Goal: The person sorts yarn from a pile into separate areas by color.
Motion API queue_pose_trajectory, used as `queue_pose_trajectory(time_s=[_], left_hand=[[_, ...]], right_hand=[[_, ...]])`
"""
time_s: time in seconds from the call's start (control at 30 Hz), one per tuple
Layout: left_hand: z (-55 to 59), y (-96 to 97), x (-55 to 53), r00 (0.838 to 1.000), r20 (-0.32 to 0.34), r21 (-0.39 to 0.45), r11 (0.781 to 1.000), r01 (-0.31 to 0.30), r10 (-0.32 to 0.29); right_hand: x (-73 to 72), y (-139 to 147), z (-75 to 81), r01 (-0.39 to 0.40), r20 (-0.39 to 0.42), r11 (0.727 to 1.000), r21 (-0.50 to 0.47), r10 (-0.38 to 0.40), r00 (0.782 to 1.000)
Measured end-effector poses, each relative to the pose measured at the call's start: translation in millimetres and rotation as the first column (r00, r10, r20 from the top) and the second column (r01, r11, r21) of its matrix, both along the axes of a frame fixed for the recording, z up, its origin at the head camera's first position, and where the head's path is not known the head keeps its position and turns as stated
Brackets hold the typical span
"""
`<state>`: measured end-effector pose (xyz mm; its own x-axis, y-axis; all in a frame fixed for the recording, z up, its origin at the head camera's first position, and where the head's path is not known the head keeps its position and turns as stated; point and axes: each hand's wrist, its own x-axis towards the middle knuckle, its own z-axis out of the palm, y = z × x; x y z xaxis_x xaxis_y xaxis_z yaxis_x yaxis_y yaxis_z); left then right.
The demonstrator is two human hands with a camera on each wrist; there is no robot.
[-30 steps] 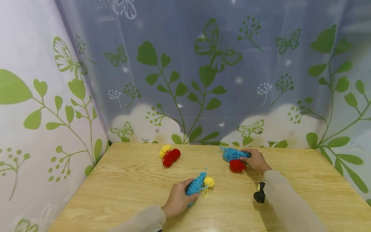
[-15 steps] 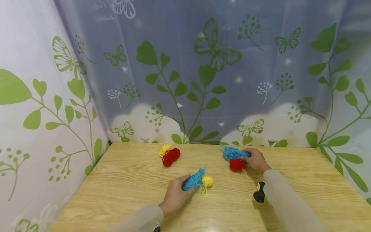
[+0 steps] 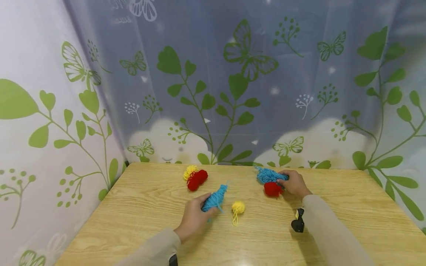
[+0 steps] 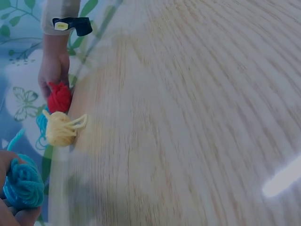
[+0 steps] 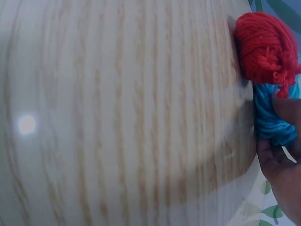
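Note:
My left hand (image 3: pixel 192 218) grips a bundle of light-blue yarn (image 3: pixel 214 199) between thumb and fingers, held tilted with one end pointing up and away. In the left wrist view, the end of this blue yarn (image 4: pixel 23 186) shows among the fingers. A small yellow yarn ball (image 3: pixel 238 207) with a loose loop lies to its right on the table. At the back right, my right hand (image 3: pixel 294 183) holds the near end of a second blue yarn bundle (image 3: pixel 268 176). Right in front of that bundle sits a red yarn ball (image 3: pixel 273 189), seen beside the thumb in the right wrist view.
Toward the back left of the wooden table (image 3: pixel 133 207), a red yarn bundle (image 3: pixel 197 180) lies against a yellow one (image 3: pixel 189 172). A curtain with leaves and butterflies (image 3: pixel 213 92) hangs behind the table's far edge. A black device (image 3: pixel 298 220) is strapped to the right sleeve.
My left hand has moved left and slightly away from me with its blue yarn, leaving the yellow ball, which has shifted slightly, standing apart. The right hand has stayed in place.

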<state>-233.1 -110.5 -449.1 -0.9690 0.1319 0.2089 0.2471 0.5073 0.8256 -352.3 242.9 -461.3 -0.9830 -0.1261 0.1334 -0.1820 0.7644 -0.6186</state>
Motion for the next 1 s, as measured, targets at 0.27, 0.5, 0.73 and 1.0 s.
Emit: queue_pose_trajectory(time_s=[0.27,0.5,0.73,1.0], left_hand=[[3.5,-25.7,2.3,0.998,-0.024,0.009,0.998,-0.061,0.062],[3.2,-57.1,7.4,0.981,-0.038,-0.025,0.981,-0.191,0.190],[3.0,-97.4,13.7,0.955,0.020,-0.121,0.949,-0.292,0.297],[-0.2,-134.2,30.6,0.935,0.048,-0.158,0.927,-0.339,0.350]], right_hand=[[0.1,-0.2,-0.5,0.022,-0.020,1.000,0.000,-0.022,1.000],[0.4,-0.1,-0.2,0.022,-0.015,1.000,-0.013,-0.022,1.000],[2.6,-2.0,1.4,0.029,-0.011,1.000,-0.011,-0.029,1.000],[5.4,-3.8,3.5,0.036,-0.007,0.999,-0.020,-0.036,0.999]])
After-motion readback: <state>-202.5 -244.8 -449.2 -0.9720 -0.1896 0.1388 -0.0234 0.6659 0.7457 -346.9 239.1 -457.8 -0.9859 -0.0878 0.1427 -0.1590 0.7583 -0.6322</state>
